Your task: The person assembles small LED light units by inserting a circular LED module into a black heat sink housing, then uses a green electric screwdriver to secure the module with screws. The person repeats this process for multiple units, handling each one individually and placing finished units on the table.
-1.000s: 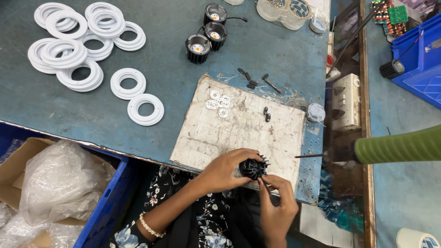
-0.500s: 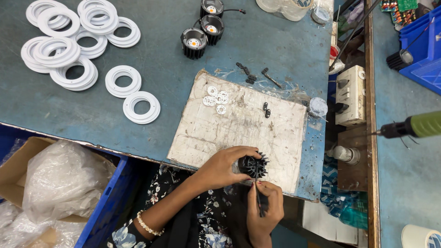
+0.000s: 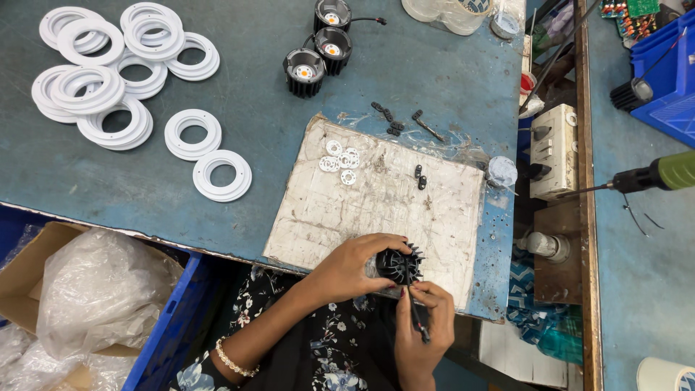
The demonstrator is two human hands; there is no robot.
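My left hand (image 3: 352, 266) grips a black finned heat sink (image 3: 398, 265) at the near edge of a worn white board (image 3: 376, 210). Just below it, my right hand (image 3: 423, 322) pinches a thin dark tool (image 3: 415, 318) whose tip points up at the heat sink. Small white discs (image 3: 340, 163) and two tiny black parts (image 3: 419, 177) lie on the board farther back.
Several white plastic rings (image 3: 116, 80) are spread at the far left of the blue table (image 3: 239, 87). Three black lamp housings (image 3: 318, 47) stand at the back. A switch box (image 3: 550, 148) and a green power screwdriver (image 3: 651, 175) are to the right. A plastic-filled cardboard box (image 3: 87, 289) sits lower left.
The green screwdriver at the right has drawn back toward the right edge. My right hand has shifted slightly under the heat sink with the tool; my left hand keeps its grip.
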